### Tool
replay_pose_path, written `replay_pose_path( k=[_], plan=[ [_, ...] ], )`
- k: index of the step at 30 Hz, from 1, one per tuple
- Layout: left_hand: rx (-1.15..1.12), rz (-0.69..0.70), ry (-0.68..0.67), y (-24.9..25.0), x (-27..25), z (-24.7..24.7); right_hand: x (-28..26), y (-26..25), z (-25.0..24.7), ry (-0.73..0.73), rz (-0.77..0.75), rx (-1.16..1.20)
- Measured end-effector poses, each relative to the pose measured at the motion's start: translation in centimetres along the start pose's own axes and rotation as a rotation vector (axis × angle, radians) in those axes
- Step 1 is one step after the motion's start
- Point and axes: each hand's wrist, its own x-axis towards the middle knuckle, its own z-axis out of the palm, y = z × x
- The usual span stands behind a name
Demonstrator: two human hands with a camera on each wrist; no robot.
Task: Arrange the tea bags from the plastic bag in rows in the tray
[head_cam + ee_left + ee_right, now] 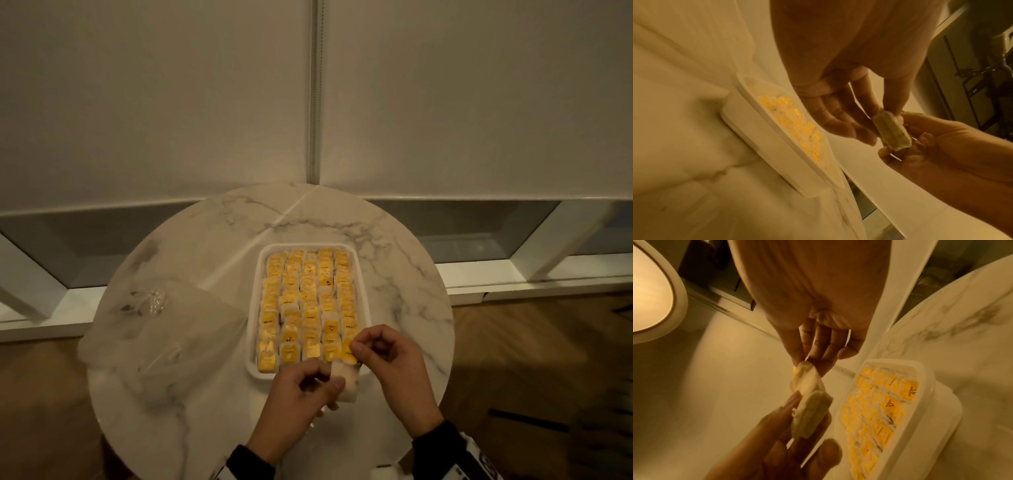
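Observation:
A white tray (253,308) on the round marble table (404,274) holds several rows of tea bags (308,301) with yellow tags. Over the tray's near right corner, both hands hold one pale tea bag (346,377) between them. My left hand (329,378) pinches its body from below between thumb and fingers. My right hand (359,346) pinches its upper end, where a yellow tag shows. The left wrist view shows the tea bag (892,131) between both hands beside the tray (766,146). The right wrist view shows the bag (809,412) left of the tray (929,394).
A crumpled clear plastic bag (154,329) lies on the table left of the tray, reaching over the table's left edge. White blinds and a window sill stand behind the table. Wooden floor lies on both sides. Bare marble shows right of the tray.

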Motion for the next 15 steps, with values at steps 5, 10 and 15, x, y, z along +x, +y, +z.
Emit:
replay_pose_path(
  k=[5,10,15],
  plan=[
    [-0.034,0.040,-0.003,0.0,-0.2,0.5,-0.1,0.3,-0.4,-0.022,0.018,-0.040],
    [-0.058,0.069,0.029,0.1,-0.5,0.4,-1.3,-0.1,-1.1,-0.094,0.019,-0.215],
    [-0.001,0.100,0.013,0.4,-0.8,0.2,-2.2,-0.3,-1.1,-0.200,0.011,-0.414]
  ],
)
